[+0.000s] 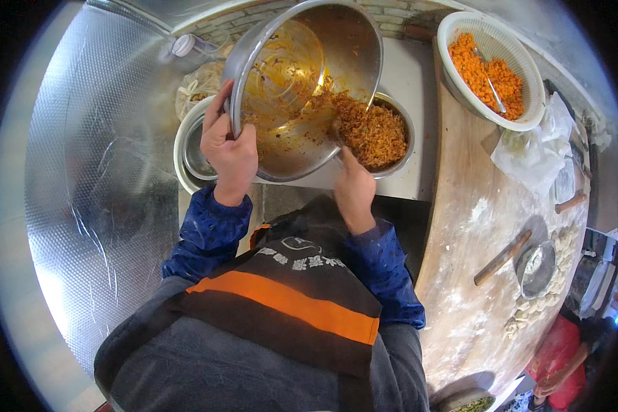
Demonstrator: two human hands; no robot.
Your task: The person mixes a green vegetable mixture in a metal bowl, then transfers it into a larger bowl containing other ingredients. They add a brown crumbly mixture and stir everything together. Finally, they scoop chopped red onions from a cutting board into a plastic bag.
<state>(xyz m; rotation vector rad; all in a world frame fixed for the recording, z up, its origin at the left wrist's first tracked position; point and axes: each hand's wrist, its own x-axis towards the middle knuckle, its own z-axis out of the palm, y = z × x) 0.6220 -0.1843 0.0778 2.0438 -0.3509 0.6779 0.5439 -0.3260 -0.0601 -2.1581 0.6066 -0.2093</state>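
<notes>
My left hand (229,152) grips the rim of a large stainless steel mixing bowl (293,159), thumb inside and fingers behind. The bowl is tipped to the right, its inside smeared with yellow-orange oil and bits of food. Its lower lip overhangs a smaller metal bowl (411,139), which holds a heap of reddish-brown shredded filling (376,136). More filling lies at the tipped lip. My right hand (356,188) is at that lip with its fingers curled, the fingertips close to the filling. Whether it holds a utensil there is too blurred to tell.
Behind my left hand stand a white basin (179,157) with a metal bowl (195,154) inside and a plastic bag (198,85). On the floured wooden worktop (456,226) are a white colander (533,110) of orange filling, a rolling pin (502,257) and dough pieces (522,314). Another person (559,355) is at lower right.
</notes>
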